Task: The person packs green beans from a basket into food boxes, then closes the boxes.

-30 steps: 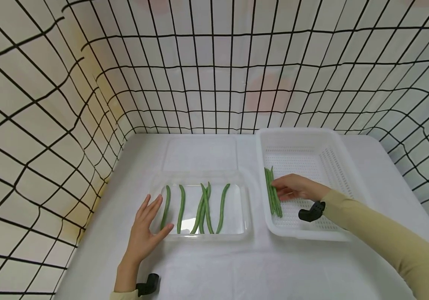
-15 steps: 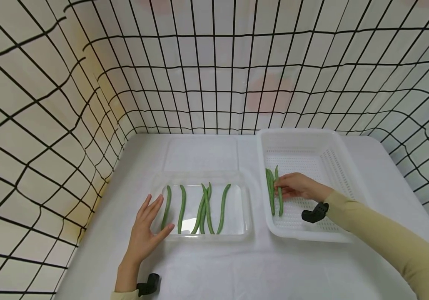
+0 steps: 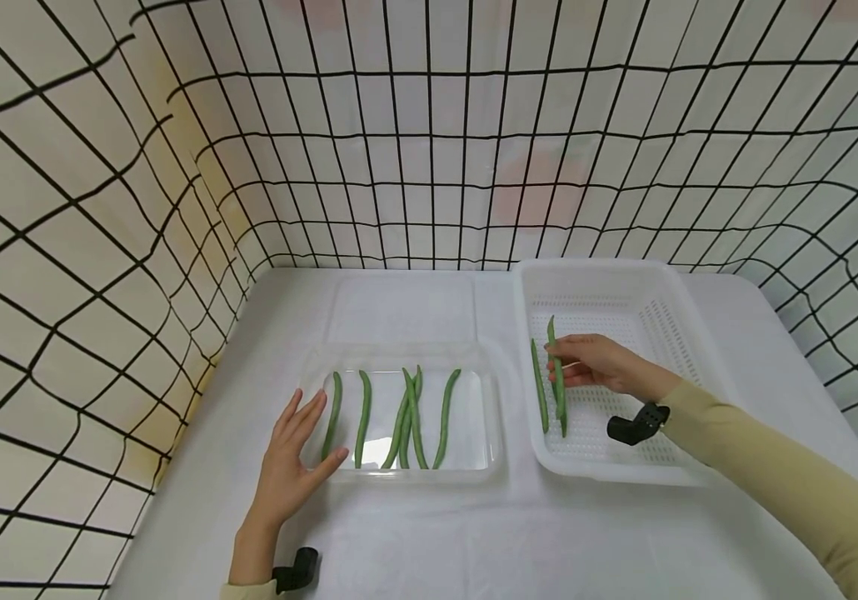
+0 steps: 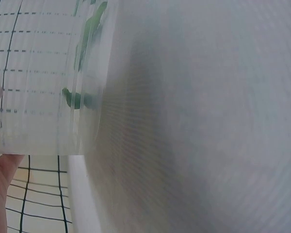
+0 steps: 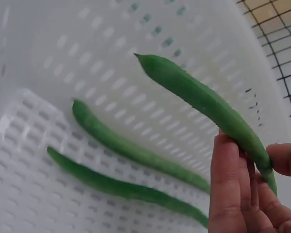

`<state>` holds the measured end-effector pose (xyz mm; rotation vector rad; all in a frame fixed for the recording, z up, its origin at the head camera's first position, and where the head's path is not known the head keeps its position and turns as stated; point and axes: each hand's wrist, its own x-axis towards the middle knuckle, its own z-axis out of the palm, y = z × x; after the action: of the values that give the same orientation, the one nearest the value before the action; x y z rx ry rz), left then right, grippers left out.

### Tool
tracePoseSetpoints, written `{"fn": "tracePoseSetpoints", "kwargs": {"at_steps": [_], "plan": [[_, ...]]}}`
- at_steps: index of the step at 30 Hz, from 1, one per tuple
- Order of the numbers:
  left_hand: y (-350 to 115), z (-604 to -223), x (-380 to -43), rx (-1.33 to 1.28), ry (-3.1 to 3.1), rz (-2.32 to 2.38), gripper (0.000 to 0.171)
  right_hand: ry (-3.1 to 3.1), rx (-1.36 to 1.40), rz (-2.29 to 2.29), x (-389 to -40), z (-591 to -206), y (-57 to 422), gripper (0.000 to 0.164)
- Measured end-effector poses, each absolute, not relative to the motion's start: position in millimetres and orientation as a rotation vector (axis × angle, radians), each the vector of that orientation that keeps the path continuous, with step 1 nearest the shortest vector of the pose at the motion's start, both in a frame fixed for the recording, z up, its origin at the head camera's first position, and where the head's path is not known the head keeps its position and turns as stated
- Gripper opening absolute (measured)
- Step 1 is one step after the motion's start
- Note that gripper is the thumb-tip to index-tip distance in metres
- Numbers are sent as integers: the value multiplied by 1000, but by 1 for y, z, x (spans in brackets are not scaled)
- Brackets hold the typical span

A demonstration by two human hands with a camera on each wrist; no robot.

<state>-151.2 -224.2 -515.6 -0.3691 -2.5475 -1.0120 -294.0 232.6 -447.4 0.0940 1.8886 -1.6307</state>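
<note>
- In front of me, a person in pale sleeves works with two bare hands at a white-covered desk [image 3: 429,542].
- The right hand [image 3: 597,360] pinches one green bean [image 5: 203,102] between thumb and fingers, holding it above the floor of a white perforated basket [image 3: 609,473] on the right side.
- Beneath that, two more beans lie in the basket: an upper bean [image 5: 136,156] and a lower bean [image 5: 121,188] as the right wrist view shows them, slanting side by side and slightly apart.
- The left hand [image 3: 290,467] is spread, fingers extended, at the left end of a clear plastic container [image 3: 429,476]; I cannot tell how firmly it touches.
- Inside the clear container, beans run lengthwise away from the person: some singly, others crossing in the middle.
- A black device [image 3: 635,423] sits on the right wrist, another device [image 3: 296,569] on the left.
- Black wire mesh [image 3: 431,136] rises behind and on both sides.
</note>
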Motion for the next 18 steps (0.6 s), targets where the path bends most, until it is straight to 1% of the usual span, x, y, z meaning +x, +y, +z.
{"fn": "tracePoseSetpoints", "kwargs": {"at_steps": [10, 18], "plan": [[-224, -514, -150, -378, -2544, -1010, 83, 1943, 57, -1683, -276, -414, 204, 49], [-225, -515, -151, -394, -2536, -1008, 82, 1896, -45, -1648, -260, -406, 163, 44]]}}
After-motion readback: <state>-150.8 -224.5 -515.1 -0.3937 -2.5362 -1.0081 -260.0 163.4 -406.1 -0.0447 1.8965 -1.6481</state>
